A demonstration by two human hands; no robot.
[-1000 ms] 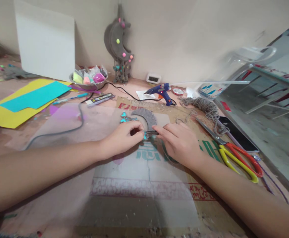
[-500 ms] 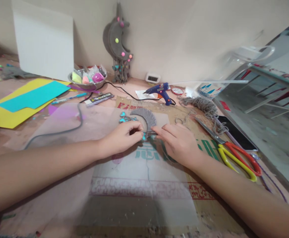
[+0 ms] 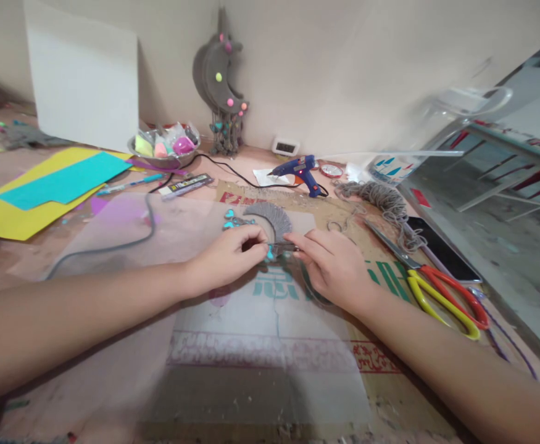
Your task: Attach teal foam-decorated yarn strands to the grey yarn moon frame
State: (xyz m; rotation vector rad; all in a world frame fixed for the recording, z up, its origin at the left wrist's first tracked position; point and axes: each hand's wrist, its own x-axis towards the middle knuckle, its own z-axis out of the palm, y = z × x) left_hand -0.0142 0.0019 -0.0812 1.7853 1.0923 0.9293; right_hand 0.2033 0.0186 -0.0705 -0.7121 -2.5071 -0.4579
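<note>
A crescent (image 3: pixel 276 217) wrapped in grey yarn lies on the translucent sheet (image 3: pixel 232 388) in front of me. Turquoise heart pieces (image 3: pixel 229 214) on grey strands sit at its left. My left hand (image 3: pixel 239 250) pinches thumb to forefinger at the crescent's lower end, beside another turquoise piece (image 3: pixel 270 251); what lies inside that pinch is hidden. From the right, my right hand (image 3: pixel 337 262) holds a grey yarn strand (image 3: pixel 288 245) between its fingertips, close to the same end. A loop of the strand hangs below that hand.
Behind stands a blue glue gun (image 3: pixel 300 169) with its black cable. On the right are scissors (image 3: pixel 429 280), a grey yarn bundle (image 3: pixel 381 200) and a phone (image 3: pixel 445 246). Coloured sheets (image 3: pixel 61 182) and a bowl of clay packs (image 3: pixel 147 157) are at left. A decorated crescent (image 3: pixel 209 68) hangs on the wall.
My right hand has shifted slightly right, away from the crescent, and its fingers are more curled. The strand between the hands shows more. My left hand stays nearly still.
</note>
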